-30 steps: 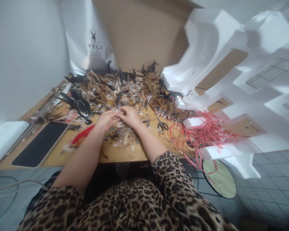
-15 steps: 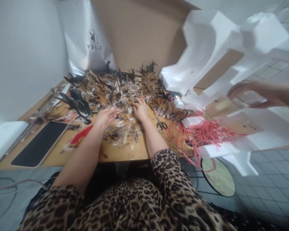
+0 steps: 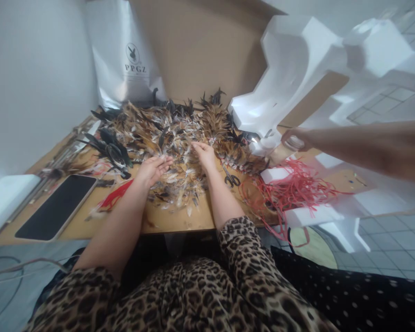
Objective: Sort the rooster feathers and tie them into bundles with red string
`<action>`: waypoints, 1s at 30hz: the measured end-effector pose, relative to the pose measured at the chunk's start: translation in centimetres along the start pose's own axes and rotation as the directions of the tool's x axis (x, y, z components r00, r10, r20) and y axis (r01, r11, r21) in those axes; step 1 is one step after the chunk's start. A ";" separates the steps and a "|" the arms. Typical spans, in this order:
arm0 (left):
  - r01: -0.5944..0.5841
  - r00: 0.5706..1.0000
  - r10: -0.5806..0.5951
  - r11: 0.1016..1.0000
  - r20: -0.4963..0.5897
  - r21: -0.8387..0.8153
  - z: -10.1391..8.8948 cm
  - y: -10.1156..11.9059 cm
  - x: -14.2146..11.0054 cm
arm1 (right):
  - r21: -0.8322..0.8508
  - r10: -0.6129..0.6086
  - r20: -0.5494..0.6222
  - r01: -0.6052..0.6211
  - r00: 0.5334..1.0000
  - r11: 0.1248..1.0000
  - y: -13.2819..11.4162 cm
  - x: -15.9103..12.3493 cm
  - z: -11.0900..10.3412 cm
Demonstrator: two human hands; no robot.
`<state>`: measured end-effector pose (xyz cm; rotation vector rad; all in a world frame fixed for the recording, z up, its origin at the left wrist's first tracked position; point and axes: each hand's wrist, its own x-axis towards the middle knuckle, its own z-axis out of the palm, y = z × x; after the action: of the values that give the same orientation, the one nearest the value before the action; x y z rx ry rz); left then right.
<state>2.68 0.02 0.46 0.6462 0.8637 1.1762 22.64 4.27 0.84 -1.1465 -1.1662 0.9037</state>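
Note:
A wide heap of brown, white and black feathers (image 3: 174,127) covers the middle of the table. My left hand (image 3: 153,168) is at its near edge, palm partly up and fingers loosely curled, with feathers at the fingertips. Across from it, my right hand (image 3: 204,154) is closed in a pinch over the heap; the small feather bit between thumb and finger is hard to make out. Loose short feathers (image 3: 183,186) lie between my forearms. Black scissors (image 3: 231,179) rest just right of my right wrist.
Another person's hand (image 3: 300,138) holds a beige, bottle-like container (image 3: 279,153) over tangled red strips (image 3: 293,184). White foam pieces (image 3: 290,60) stand at right. A dark phone (image 3: 57,207), white box (image 3: 10,198) and red feathers (image 3: 115,194) lie left; a silver bag (image 3: 124,50) stands behind.
My right hand has drawn slightly up and its fingers have come together in a pinch. My left hand has barely moved. The other person's hand has moved left with the container.

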 end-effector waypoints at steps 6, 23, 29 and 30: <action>0.044 0.997 -0.042 0.999 0.069 -0.019 -0.1 -0.1 -0.1 | 0.026 -0.034 0.082 0.032 0.996 0.999 -1.6 -1.6 1.5; 0.085 0.989 -0.072 0.992 0.131 -0.095 0.1 0.1 -0.2 | 0.060 -0.037 0.138 0.028 0.990 0.998 -2.0 -3.4 3.8; 0.090 0.984 -0.062 0.982 0.168 -0.163 0.2 0.4 -0.5 | 0.139 0.169 0.164 -0.192 0.972 0.971 -2.0 -3.3 3.5; 0.093 0.983 -0.065 0.983 0.173 -0.161 0.1 0.4 -0.6 | 0.151 0.191 0.209 -0.225 0.959 0.963 -1.9 -3.3 3.5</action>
<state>2.53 -0.42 0.98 0.5586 0.6351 1.0929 18.53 1.36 2.04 -1.0706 -1.1091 1.2780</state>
